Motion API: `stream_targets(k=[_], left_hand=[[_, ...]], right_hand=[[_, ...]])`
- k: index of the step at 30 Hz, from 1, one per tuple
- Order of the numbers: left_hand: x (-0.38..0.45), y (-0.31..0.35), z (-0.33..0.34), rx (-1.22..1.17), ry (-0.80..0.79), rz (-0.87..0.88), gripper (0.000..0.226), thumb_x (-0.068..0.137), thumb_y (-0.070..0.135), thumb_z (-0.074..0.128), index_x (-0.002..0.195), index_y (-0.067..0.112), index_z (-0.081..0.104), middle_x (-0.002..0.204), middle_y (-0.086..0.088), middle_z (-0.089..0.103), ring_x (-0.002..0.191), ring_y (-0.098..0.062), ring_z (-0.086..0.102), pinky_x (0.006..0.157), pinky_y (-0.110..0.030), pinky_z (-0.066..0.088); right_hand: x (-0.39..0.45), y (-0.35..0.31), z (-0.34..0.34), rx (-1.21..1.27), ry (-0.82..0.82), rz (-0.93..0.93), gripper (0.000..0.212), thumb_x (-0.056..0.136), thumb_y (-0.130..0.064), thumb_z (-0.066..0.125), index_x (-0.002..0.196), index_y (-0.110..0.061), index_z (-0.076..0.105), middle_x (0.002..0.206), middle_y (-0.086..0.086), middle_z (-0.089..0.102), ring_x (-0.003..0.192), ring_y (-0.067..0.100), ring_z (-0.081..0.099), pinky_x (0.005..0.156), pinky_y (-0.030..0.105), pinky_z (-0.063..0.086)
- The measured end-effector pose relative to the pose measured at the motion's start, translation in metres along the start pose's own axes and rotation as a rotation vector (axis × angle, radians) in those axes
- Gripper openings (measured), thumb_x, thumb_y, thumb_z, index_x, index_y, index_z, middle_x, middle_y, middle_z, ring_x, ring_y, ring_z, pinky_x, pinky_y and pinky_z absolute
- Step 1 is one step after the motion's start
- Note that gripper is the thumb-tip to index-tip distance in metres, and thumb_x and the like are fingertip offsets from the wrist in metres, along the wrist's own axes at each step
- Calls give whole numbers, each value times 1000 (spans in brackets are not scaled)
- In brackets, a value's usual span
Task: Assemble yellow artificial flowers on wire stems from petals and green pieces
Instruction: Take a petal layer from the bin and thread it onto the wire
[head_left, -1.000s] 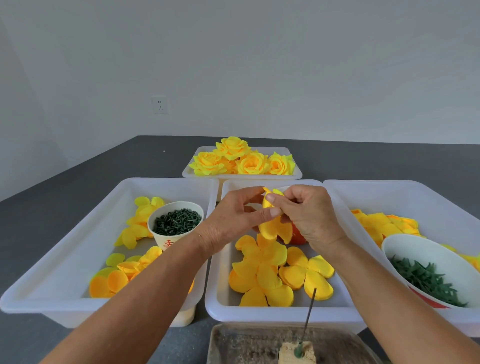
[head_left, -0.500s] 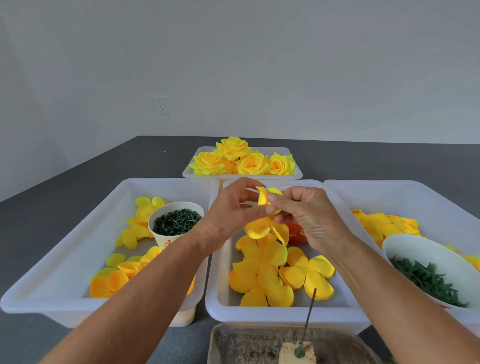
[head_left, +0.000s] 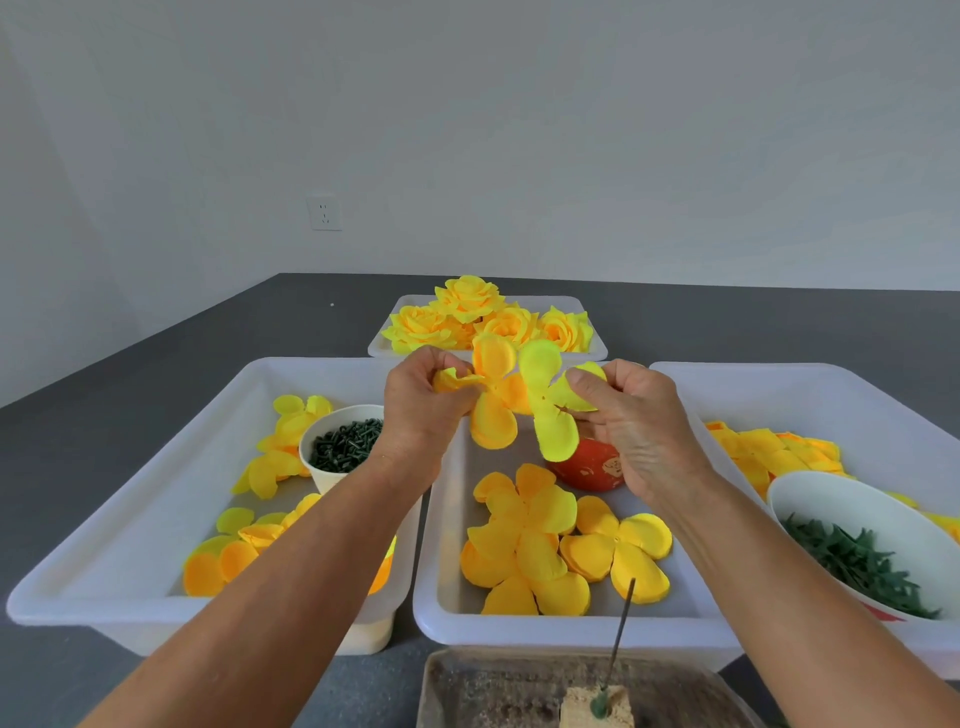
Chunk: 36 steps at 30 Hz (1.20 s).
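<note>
I hold two petal layers above the middle tray (head_left: 519, 631): my left hand (head_left: 421, 410) pinches the orange-yellow layer (head_left: 491, 400), my right hand (head_left: 631, 421) the paler layer (head_left: 550, 410). Neither is threaded on the wire stem (head_left: 621, 631) yet, though finished flowers (head_left: 483, 322) fill the far tray. Loose petals (head_left: 524, 540) and the green-piece bowl (head_left: 852, 519) flank me; nothing seems to block the stem.

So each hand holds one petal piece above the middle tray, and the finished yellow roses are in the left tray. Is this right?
Not quite. The left hand and right hand each hold a petal piece above the middle tray, but the finished roses lie in the far tray behind it, as the head view shows.
</note>
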<state>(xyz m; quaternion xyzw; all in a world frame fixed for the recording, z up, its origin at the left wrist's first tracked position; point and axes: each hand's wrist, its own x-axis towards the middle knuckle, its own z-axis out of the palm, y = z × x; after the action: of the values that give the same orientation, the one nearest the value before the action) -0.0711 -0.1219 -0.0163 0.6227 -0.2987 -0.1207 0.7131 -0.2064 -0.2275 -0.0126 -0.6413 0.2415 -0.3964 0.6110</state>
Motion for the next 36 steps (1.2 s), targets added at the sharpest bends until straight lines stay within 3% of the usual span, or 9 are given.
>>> stream_targets(k=[2, 4, 9, 14, 19, 25, 31, 34, 36], left_hand=[[1, -1, -1, 12, 35, 3, 31, 75, -17, 59, 73, 13, 53, 78, -7, 59, 74, -23, 55, 68, -38, 50], [0, 0, -1, 21, 59, 4, 35, 74, -19, 57, 78, 16, 54, 82, -9, 58, 76, -23, 54, 65, -35, 49], [-1, 3, -1, 1, 76, -21, 44, 77, -17, 52, 90, 25, 55, 96, -11, 61, 79, -22, 57, 63, -32, 51], [-1, 4, -1, 24, 87, -36, 35, 79, -10, 59, 100, 18, 57, 98, -11, 62, 82, -24, 60, 65, -32, 52], [1, 0, -3, 114, 62, -28, 26, 75, -9, 62, 77, 17, 61, 76, -8, 61, 72, -24, 56, 62, -35, 50], [3, -5, -2, 317, 115, 70, 20, 78, 0, 65, 85, 19, 62, 77, 2, 61, 75, -21, 58, 67, -35, 53], [5, -5, -6, 384, 253, 123, 14, 80, 3, 64, 91, 12, 63, 81, -1, 62, 75, -19, 58, 71, -36, 54], [5, -5, -5, 396, 233, 116, 14, 80, 3, 64, 91, 12, 63, 81, -1, 61, 75, -20, 57, 71, -37, 54], [5, -5, -4, 396, 206, 103, 13, 80, 4, 64, 88, 14, 62, 80, -1, 61, 76, -22, 58, 72, -39, 55]], right_hand=[[0, 1, -1, -4, 17, 15, 17, 86, -11, 65, 85, 5, 61, 92, 28, 67, 81, 33, 69, 68, 38, 58], [0, 2, -1, -25, 42, 14, 8, 85, -11, 67, 78, -7, 63, 85, 19, 71, 78, 30, 70, 72, 41, 58], [5, 6, -5, -115, 194, -15, 11, 82, -13, 69, 75, -15, 61, 83, 14, 70, 81, 33, 68, 76, 47, 57], [8, 7, -9, -202, 298, -21, 14, 79, -12, 68, 75, -23, 59, 81, 6, 67, 75, 22, 64, 65, 32, 52], [10, 10, -11, -359, 195, 80, 7, 79, -15, 69, 83, -18, 64, 76, -3, 61, 75, 14, 57, 56, 24, 43], [5, 5, -10, -506, 8, 230, 7, 75, -7, 72, 80, -9, 66, 86, 17, 66, 81, 27, 60, 69, 33, 50], [2, 6, -8, -494, -147, 383, 15, 72, -7, 78, 82, -11, 67, 91, 11, 66, 87, 24, 60, 78, 33, 50], [1, 7, -6, -505, -207, 385, 15, 74, -5, 76, 73, -14, 64, 76, 1, 61, 74, 13, 54, 66, 25, 44], [-1, 7, -6, -586, -292, 389, 10, 76, -6, 75, 83, -9, 69, 76, 1, 61, 78, 15, 54, 68, 25, 43]])
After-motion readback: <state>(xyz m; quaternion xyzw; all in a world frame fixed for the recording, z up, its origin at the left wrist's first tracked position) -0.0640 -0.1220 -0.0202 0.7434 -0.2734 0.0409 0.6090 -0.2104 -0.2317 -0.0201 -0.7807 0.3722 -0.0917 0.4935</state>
